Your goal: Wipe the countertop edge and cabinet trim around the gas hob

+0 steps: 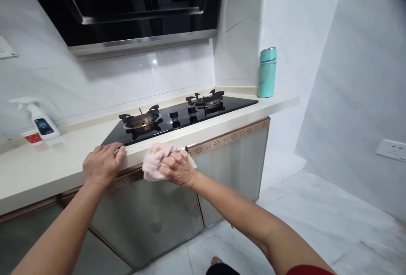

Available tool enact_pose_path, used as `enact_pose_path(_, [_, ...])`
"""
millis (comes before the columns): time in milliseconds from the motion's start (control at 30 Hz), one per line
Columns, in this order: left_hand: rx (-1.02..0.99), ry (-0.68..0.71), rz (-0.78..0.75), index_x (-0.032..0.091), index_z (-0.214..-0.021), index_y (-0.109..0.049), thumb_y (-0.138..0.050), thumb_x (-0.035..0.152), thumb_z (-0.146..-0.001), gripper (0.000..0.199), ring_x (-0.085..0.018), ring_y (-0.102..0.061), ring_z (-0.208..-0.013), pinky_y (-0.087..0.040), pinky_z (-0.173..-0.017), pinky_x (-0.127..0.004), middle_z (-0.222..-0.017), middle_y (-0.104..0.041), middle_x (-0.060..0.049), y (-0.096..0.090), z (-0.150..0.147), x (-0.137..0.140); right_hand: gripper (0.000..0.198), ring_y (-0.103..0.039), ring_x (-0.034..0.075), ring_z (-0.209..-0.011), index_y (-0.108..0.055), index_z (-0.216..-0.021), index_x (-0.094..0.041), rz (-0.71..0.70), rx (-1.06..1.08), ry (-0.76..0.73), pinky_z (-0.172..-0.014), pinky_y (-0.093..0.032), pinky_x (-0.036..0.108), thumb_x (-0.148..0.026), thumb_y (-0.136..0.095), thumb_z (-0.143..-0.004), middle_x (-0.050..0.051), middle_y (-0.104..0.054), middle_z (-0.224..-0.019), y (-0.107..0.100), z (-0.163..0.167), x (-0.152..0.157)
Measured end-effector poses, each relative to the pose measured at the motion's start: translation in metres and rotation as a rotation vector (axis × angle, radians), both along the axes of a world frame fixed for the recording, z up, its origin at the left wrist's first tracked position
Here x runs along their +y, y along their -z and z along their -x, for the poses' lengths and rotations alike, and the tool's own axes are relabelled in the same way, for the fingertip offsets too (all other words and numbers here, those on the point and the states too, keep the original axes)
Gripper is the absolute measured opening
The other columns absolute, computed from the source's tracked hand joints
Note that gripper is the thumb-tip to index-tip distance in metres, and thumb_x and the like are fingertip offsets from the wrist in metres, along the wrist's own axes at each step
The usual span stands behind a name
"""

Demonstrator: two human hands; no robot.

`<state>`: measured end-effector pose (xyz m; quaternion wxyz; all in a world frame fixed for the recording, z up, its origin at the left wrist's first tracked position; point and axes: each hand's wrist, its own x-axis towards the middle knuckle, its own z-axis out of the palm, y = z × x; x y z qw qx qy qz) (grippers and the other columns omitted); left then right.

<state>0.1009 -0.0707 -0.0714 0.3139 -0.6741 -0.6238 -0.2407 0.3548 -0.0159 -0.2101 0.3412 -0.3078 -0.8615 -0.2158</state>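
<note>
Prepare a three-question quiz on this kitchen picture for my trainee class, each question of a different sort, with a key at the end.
1. Multiple choice: what does the right hand hold?
A. a scrubbing brush
B. a pale pink cloth
C. a wooden spoon

2. True or false: the left hand is near the front left corner of the gas cooktop.

3. Fill in the missing word: seen from the camera, the turquoise tumbler stands to the ____ of the gas cooktop.

Key: 1. B; 2. true; 3. right.
</note>
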Motion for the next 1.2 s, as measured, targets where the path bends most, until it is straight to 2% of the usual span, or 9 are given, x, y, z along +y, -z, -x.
enact_pose_path(133, [0.064,-0.097,-0.059,0.028,-0.109,-0.069,-0.024,0.043,-0.101,0.048,-0.024,-0.061,-0.102,-0.046,-0.086,-0.037,-0.112,-0.077,0.003,0.004,0.002,0.005,0.033,-0.051,0.019,-0.117,-0.058,-0.127,-0.042,-0.079,-0.148,-0.090,-0.108,-0.034,0.044,-0.033,-0.035,-0.106,-0.005,-0.063,-0.135,0.008,-0.010,0.009])
enact_pose_path(267, [0.005,-0.024,-0.075,0.026,-0.109,-0.073,-0.030,0.043,-0.100,0.046,-0.029,-0.064,-0.103,-0.045,-0.082,-0.041,-0.113,-0.077,-0.006,0.007,0.006,0.006,0.029,-0.050,0.020,-0.116,-0.060,-0.128,-0.035,-0.243,-0.091,-0.097,-0.106,-0.035,0.043,-0.034,-0.044,-0.104,-0.002,-0.064,-0.134,0.013,-0.042,0.019])
enact_pose_path(400, [-0.061,0.041,-0.134,0.028,-0.106,-0.075,-0.038,0.042,-0.097,0.040,-0.033,-0.066,-0.102,-0.044,-0.080,-0.044,-0.108,-0.077,-0.009,0.008,0.006,0.007,0.030,-0.049,0.023,-0.117,-0.061,-0.128,-0.028,-0.257,-0.001,-0.014,-0.109,-0.034,0.047,-0.034,-0.051,-0.100,0.003,-0.065,-0.132,0.021,-0.093,0.020])
enact_pose_path(533, [-0.077,0.043,-0.180,0.029,-0.101,-0.077,-0.041,0.041,-0.095,0.038,-0.034,-0.067,-0.098,-0.044,-0.076,-0.044,-0.101,-0.077,-0.009,0.009,0.003,0.007,0.040,-0.049,0.029,-0.114,-0.059,-0.131,-0.021,-0.222,0.073,0.124,-0.110,-0.032,0.052,-0.041,-0.056,-0.096,0.011,-0.065,-0.125,0.025,-0.158,0.017])
enact_pose_path(700, [-0.064,0.054,-0.221,0.028,-0.099,-0.078,-0.045,0.038,-0.094,0.034,-0.032,-0.068,-0.094,-0.042,-0.073,-0.040,-0.098,-0.078,-0.009,0.012,0.005,0.010,0.049,-0.048,0.035,-0.120,-0.056,-0.127,-0.017,-0.103,0.231,0.441,-0.103,-0.037,0.051,-0.031,-0.069,-0.082,0.016,-0.062,-0.124,0.030,-0.247,0.022])
enact_pose_path(833, [-0.056,0.019,-0.246,0.024,-0.097,-0.078,-0.044,0.037,-0.096,0.036,-0.029,-0.070,-0.092,-0.041,-0.073,-0.038,-0.099,-0.079,-0.009,0.014,0.004,0.013,0.049,-0.047,0.036,-0.123,-0.055,-0.122,-0.019,-0.006,0.329,0.618,-0.105,-0.036,0.051,-0.026,-0.068,-0.076,0.018,-0.060,-0.126,0.030,-0.282,0.028])
enact_pose_path(1000, [-0.073,0.009,-0.249,0.021,-0.093,-0.077,-0.044,0.039,-0.095,0.037,-0.027,-0.070,-0.091,-0.040,-0.075,-0.037,-0.098,-0.080,-0.009,0.017,0.002,0.014,0.046,-0.047,0.037,-0.114,-0.053,-0.121,-0.018,0.022,0.449,0.715,-0.098,-0.036,0.053,-0.032,-0.064,-0.079,0.020,-0.061,-0.117,0.025,-0.242,0.021])
enact_pose_path(1100, [-0.040,0.012,-0.269,0.021,-0.092,-0.077,-0.042,0.040,-0.096,0.040,-0.027,-0.071,-0.090,-0.040,-0.074,-0.037,-0.096,-0.080,-0.009,0.019,0.003,0.016,0.047,-0.047,0.037,-0.109,-0.054,-0.122,-0.014,0.038,0.437,0.678,-0.092,-0.036,0.053,-0.034,-0.065,-0.081,0.023,-0.060,-0.121,0.026,-0.180,0.008])
enact_pose_path(1200, [-0.019,0.013,-0.290,0.020,-0.095,-0.079,-0.042,0.040,-0.096,0.042,-0.027,-0.071,-0.091,-0.042,-0.074,-0.036,-0.097,-0.081,-0.009,0.020,0.004,0.016,0.043,-0.049,0.036,-0.107,-0.058,-0.120,-0.018,0.044,0.338,0.520,-0.092,-0.037,0.051,-0.035,-0.069,-0.082,0.020,-0.061,-0.125,0.029,-0.101,-0.008])
